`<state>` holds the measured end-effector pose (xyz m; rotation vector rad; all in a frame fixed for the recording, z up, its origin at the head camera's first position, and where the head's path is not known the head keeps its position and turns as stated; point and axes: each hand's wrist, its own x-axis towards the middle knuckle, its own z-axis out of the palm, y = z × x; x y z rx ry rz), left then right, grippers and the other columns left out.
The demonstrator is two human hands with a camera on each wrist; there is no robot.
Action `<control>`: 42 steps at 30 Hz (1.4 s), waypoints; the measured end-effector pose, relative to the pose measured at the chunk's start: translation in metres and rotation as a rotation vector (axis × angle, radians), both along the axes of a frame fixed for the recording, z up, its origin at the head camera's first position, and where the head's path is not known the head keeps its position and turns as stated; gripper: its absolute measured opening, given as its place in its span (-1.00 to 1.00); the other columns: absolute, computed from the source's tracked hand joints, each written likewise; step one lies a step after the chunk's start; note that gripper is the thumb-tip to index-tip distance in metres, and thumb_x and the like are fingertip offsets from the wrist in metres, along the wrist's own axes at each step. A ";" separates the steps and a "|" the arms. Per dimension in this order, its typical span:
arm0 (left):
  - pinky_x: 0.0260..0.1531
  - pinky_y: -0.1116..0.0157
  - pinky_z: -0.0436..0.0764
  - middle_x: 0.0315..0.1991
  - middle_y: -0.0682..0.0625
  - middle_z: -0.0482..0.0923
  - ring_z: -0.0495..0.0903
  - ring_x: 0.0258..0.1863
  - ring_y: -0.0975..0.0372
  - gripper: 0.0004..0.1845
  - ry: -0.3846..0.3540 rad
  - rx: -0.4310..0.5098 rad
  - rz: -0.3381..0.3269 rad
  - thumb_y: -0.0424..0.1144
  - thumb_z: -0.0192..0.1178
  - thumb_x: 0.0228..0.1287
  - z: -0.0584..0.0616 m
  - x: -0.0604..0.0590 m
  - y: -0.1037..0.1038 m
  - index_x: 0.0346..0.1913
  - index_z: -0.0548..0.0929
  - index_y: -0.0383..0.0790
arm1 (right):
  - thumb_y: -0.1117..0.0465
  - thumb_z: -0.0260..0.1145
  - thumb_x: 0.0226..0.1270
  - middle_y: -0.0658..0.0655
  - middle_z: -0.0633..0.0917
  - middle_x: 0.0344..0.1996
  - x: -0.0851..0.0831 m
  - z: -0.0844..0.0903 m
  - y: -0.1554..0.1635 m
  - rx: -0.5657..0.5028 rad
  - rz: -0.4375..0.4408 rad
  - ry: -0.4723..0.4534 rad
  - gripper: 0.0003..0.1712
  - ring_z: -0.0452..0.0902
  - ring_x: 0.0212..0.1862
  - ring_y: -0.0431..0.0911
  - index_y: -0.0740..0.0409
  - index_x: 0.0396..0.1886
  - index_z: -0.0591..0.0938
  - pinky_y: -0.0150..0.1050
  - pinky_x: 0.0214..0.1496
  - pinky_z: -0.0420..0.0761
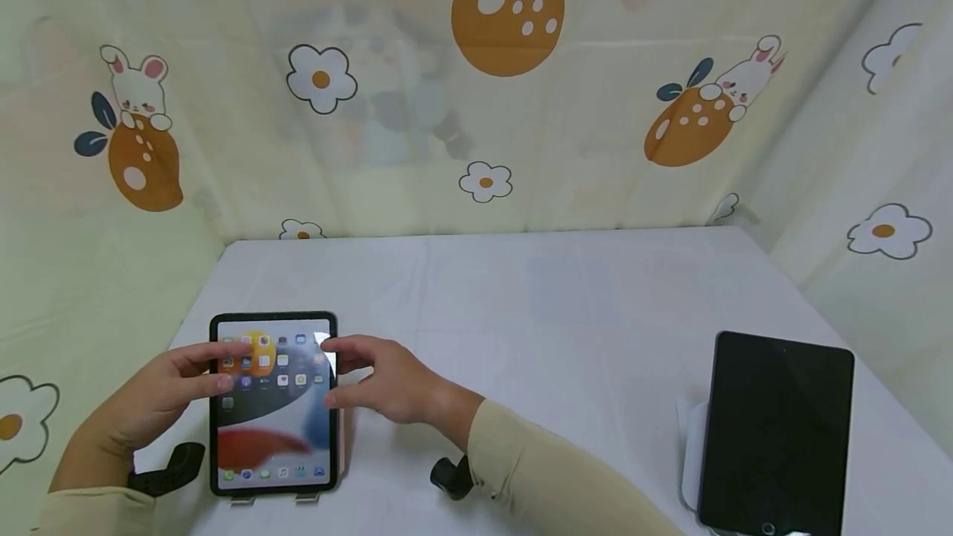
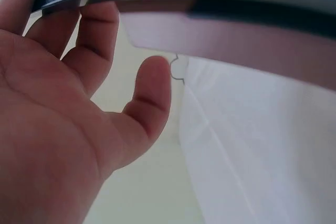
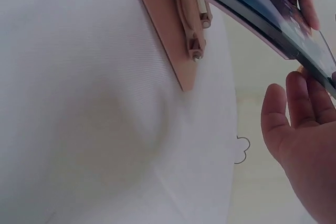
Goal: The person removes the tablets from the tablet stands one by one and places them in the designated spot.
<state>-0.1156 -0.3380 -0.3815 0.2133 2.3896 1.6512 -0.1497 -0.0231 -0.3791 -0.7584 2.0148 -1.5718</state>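
Note:
A tablet (image 1: pixel 279 412) with a lit home screen of app icons stands in portrait position on a pinkish metal stand (image 3: pixel 165 30), whose hinged arm shows in the right wrist view. My left hand (image 1: pixel 152 395) grips the tablet's left edge, thumb and one finger over the screen. In the left wrist view, other fingers (image 2: pixel 97 40) reach behind the edge and the little finger stands apart. On the opposite edge my right hand (image 1: pixel 402 383) holds the tablet, thumb and forefinger at the front, more fingers (image 3: pixel 299 95) partly behind it.
A second tablet (image 1: pixel 778 437), its screen dark, leans on a white support (image 1: pixel 694 453) at the table's right side. The white table (image 1: pixel 484 296) is enclosed by patterned curtains (image 1: pixel 387 189). Dark wrist straps (image 1: pixel 167 474) are on both arms.

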 end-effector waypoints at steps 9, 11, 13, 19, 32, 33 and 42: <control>-0.13 0.39 0.58 0.05 0.21 0.52 0.55 -0.05 0.31 -0.60 0.063 -0.014 -0.031 -0.45 0.14 0.42 0.014 0.003 0.005 0.19 0.68 0.00 | 0.24 0.46 0.26 -0.15 0.58 0.13 0.002 0.005 0.003 -0.049 -0.042 0.001 -0.36 0.51 0.01 -0.30 0.02 0.35 0.53 -0.36 -0.03 0.56; -0.14 0.35 0.60 0.06 0.16 0.51 0.56 -0.06 0.29 -0.60 0.070 -0.034 -0.027 -0.43 0.15 0.42 0.018 0.003 0.007 0.22 0.67 -0.03 | 0.24 0.46 0.26 -0.15 0.58 0.12 0.003 0.006 0.004 -0.068 -0.070 -0.006 -0.37 0.51 0.00 -0.28 0.00 0.33 0.54 -0.35 -0.07 0.58; -0.14 0.34 0.61 0.07 0.09 0.51 0.57 -0.07 0.26 -0.61 0.079 -0.060 -0.022 -0.41 0.16 0.42 0.023 0.003 0.011 0.23 0.65 -0.08 | 0.25 0.46 0.26 -0.13 0.58 0.09 0.005 0.009 0.005 -0.087 -0.098 -0.005 -0.38 0.51 -0.01 -0.26 0.00 0.33 0.54 -0.35 -0.10 0.59; -0.17 0.30 0.64 0.09 -0.12 0.49 0.55 -0.09 0.20 -0.63 0.106 -0.114 -0.009 -0.39 0.19 0.41 0.036 0.003 0.026 0.23 0.64 -0.12 | 0.40 0.42 0.25 -0.03 0.55 0.00 0.009 0.015 0.009 -0.152 -0.171 0.037 -0.37 0.53 -0.06 -0.20 0.03 0.31 0.51 -0.35 -0.19 0.63; -0.27 0.35 0.65 0.01 -0.27 0.54 0.51 -0.13 0.01 -0.56 0.191 -0.228 0.092 -0.26 0.29 0.39 0.058 0.000 0.079 0.25 0.56 -0.36 | 0.45 0.32 0.29 0.09 0.54 0.00 0.005 0.021 0.034 -0.148 -0.275 0.127 -0.39 0.55 -0.08 -0.08 0.04 0.32 0.49 -0.30 -0.20 0.64; -0.27 0.35 0.65 0.01 -0.27 0.53 0.50 -0.12 -0.01 -0.56 0.191 -0.220 0.095 -0.25 0.29 0.38 0.059 -0.001 0.083 0.25 0.56 -0.34 | 0.44 0.32 0.30 0.10 0.54 0.00 0.004 0.022 0.037 -0.145 -0.284 0.131 -0.39 0.55 -0.07 -0.07 0.04 0.32 0.48 -0.29 -0.20 0.65; -0.17 0.34 0.66 0.11 -0.32 0.46 0.52 -0.05 -0.07 -0.56 0.159 -0.151 0.096 -0.34 0.30 0.36 0.057 -0.017 0.112 0.26 0.51 -0.29 | 0.47 0.29 0.31 0.18 0.53 0.02 -0.002 0.021 0.059 -0.178 -0.337 0.109 -0.37 0.54 -0.07 0.00 0.08 0.36 0.43 -0.18 -0.16 0.70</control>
